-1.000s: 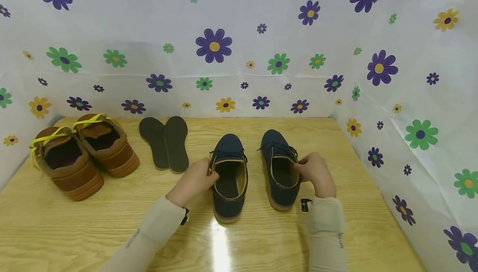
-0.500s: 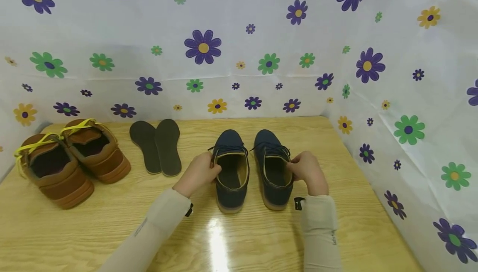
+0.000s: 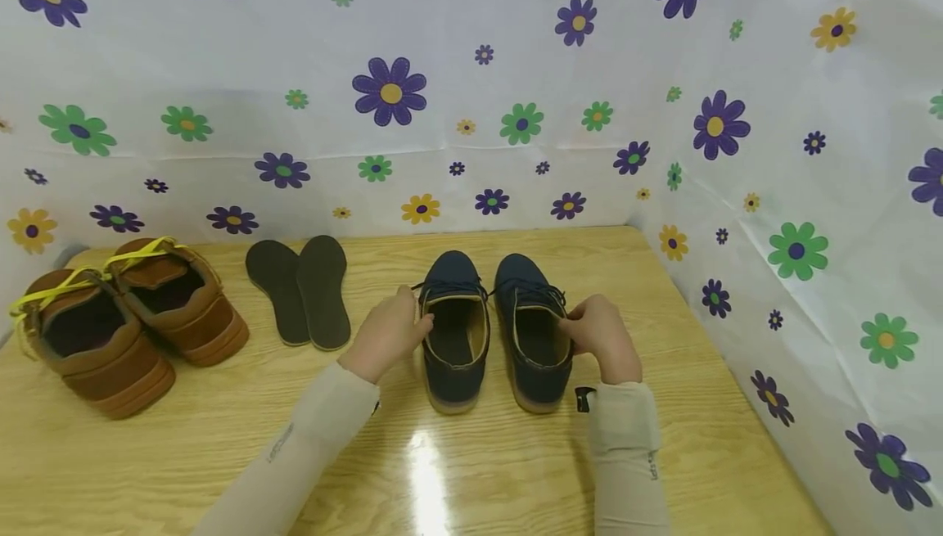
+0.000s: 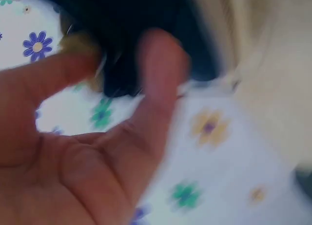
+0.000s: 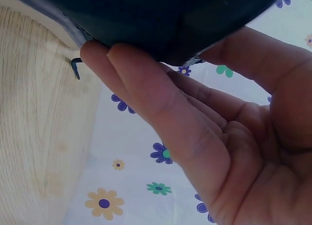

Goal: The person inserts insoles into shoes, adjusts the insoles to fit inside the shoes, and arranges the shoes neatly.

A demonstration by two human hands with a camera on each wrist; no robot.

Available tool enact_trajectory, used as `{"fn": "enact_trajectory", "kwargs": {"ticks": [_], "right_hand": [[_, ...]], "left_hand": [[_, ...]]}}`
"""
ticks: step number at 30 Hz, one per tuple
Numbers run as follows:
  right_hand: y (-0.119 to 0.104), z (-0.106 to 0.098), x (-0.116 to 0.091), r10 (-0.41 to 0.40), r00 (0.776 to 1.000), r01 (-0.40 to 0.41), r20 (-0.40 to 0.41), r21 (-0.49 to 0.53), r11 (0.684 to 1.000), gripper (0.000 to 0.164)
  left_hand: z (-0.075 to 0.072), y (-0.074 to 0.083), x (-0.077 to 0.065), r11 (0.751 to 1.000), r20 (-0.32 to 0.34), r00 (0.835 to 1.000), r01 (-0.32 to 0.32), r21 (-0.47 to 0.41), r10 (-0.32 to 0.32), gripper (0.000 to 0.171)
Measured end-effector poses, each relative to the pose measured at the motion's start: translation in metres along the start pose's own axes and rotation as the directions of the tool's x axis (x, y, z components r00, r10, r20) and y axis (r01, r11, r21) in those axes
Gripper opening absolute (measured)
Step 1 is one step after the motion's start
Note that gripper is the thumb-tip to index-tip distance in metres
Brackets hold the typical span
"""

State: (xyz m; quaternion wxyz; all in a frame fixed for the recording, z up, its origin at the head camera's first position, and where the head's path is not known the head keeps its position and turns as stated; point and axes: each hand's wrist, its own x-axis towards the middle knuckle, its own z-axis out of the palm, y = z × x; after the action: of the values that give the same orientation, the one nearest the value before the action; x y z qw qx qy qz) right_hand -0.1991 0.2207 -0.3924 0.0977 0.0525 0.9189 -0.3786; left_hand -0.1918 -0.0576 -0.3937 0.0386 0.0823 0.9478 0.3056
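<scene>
"Where are the hands?"

"Right of the insoles [image 3: 324, 295]. The left hand [image 3: 386, 333] pinches the nearer blue shoe [image 3: 455, 340] at its side; the right hand [image 3: 604, 338] pinches the farther blue shoe [image 3: 538, 340] likewise."

"What might go wrong?"

"The grips look shallow, so a shoe could twist or tip if one hand pulled harder, and loose laces [image 3: 451, 285] might snag between them."

"And around?"

"Glossy wooden table [image 3: 516, 470] beneath, brown shoes [image 3: 133, 356] left of the insoles, flowered cloth [image 3: 442, 29] behind them."

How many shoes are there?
4: a navy shoe held by the left hand, another navy shoe by the right hand, one brown shoe far left, another brown shoe beside it.
</scene>
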Motion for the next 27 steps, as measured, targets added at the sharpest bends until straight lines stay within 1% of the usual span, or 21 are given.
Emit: {"fn": "enact_trajectory", "kwargs": {"ticks": [2, 3, 4, 5, 6, 7, 9, 10, 11, 12, 14, 16, 17, 18, 19, 22, 24, 27], "right_hand": [[-0.001, -0.001, -0.001, 0.002, 1.0, -0.002, 0.003, -0.002, 1.0, 0.032], [-0.001, -0.002, -0.002, 0.0, 1.0, 0.0, 0.006, -0.005, 1.0, 0.033], [-0.002, -0.002, -0.002, 0.002, 1.0, -0.002, 0.008, -0.007, 1.0, 0.033], [-0.002, -0.003, -0.003, 0.002, 1.0, -0.001, 0.009, -0.005, 1.0, 0.033], [-0.002, -0.003, -0.003, 0.003, 1.0, -0.003, 0.008, -0.008, 1.0, 0.033], [-0.001, -0.004, -0.002, 0.005, 1.0, -0.005, 0.009, -0.004, 1.0, 0.033], [0.001, -0.003, 0.001, 0.0, 1.0, 0.0, 0.005, 0.0, 1.0, 0.033], [0.003, -0.003, 0.003, 0.003, 1.0, -0.003, 0.004, 0.003, 1.0, 0.032], [0.004, -0.001, 0.005, 0.007, 1.0, -0.007, 0.004, 0.004, 1.0, 0.032], [0.01, 0.002, 0.011, -0.004, 1.0, 0.004, 0.001, 0.003, 1.0, 0.031], [0.014, 0.005, 0.017, -0.005, 1.0, 0.005, 0.001, 0.0, 1.0, 0.03], [0.017, 0.007, 0.022, -0.003, 1.0, 0.003, 0.009, -0.001, 1.0, 0.029], [0.018, 0.008, 0.023, -0.002, 1.0, 0.002, 0.012, -0.006, 1.0, 0.029], [0.02, 0.009, 0.025, -0.021, 1.0, 0.021, 0.007, -0.01, 1.0, 0.028], [0.015, 0.007, 0.021, -0.01, 1.0, 0.01, 0.012, -0.017, 1.0, 0.027], [0.01, 0.003, 0.016, -0.014, 1.0, 0.015, 0.014, -0.038, 0.999, 0.029], [0.008, 0.0, 0.012, -0.029, 1.0, 0.03, 0.009, -0.046, 0.999, 0.03], [0.006, -0.003, 0.008, -0.033, 0.999, 0.033, 0.004, -0.067, 0.997, 0.029]], "left_hand": [[-0.006, 0.013, -0.002, 0.993, -0.084, 0.994, -0.057, 0.103, 0.066, 0.052], [-0.009, 0.021, -0.003, 0.986, -0.125, 0.986, -0.094, 0.136, 0.111, 0.051], [-0.011, 0.03, -0.002, 0.978, -0.158, 0.974, -0.139, 0.156, 0.163, 0.047], [-0.011, 0.038, 0.0, 0.965, -0.179, 0.958, -0.193, 0.177, 0.224, 0.041], [-0.01, 0.047, 0.003, 0.945, -0.185, 0.937, -0.26, 0.199, 0.296, 0.036], [-0.008, 0.055, 0.007, 0.918, -0.17, 0.915, -0.326, 0.226, 0.367, 0.03], [-0.001, 0.07, 0.016, 0.851, -0.106, 0.867, -0.444, 0.279, 0.487, 0.02], [0.004, 0.076, 0.022, 0.816, -0.06, 0.847, -0.487, 0.311, 0.529, 0.018], [0.009, 0.081, 0.027, 0.782, -0.007, 0.83, -0.523, 0.34, 0.558, 0.017], [0.014, 0.086, 0.031, 0.753, 0.048, 0.82, -0.545, 0.369, 0.57, 0.018], [0.025, 0.093, 0.039, 0.707, 0.145, 0.814, -0.565, 0.426, 0.563, 0.023], [0.035, 0.098, 0.045, 0.676, 0.208, 0.82, -0.561, 0.478, 0.534, 0.027], [0.039, 0.099, 0.047, 0.662, 0.222, 0.822, -0.557, 0.501, 0.524, 0.027], [0.042, 0.1, 0.049, 0.65, 0.228, 0.825, -0.552, 0.523, 0.517, 0.026], [0.046, 0.1, 0.05, 0.64, 0.229, 0.827, -0.547, 0.539, 0.514, 0.024], [0.052, 0.1, 0.053, 0.623, 0.214, 0.828, -0.536, 0.569, 0.517, 0.021], [0.055, 0.1, 0.054, 0.613, 0.201, 0.823, -0.537, 0.58, 0.532, 0.021], [0.06, 0.1, 0.056, 0.609, 0.179, 0.816, -0.539, 0.582, 0.55, 0.022]]}}
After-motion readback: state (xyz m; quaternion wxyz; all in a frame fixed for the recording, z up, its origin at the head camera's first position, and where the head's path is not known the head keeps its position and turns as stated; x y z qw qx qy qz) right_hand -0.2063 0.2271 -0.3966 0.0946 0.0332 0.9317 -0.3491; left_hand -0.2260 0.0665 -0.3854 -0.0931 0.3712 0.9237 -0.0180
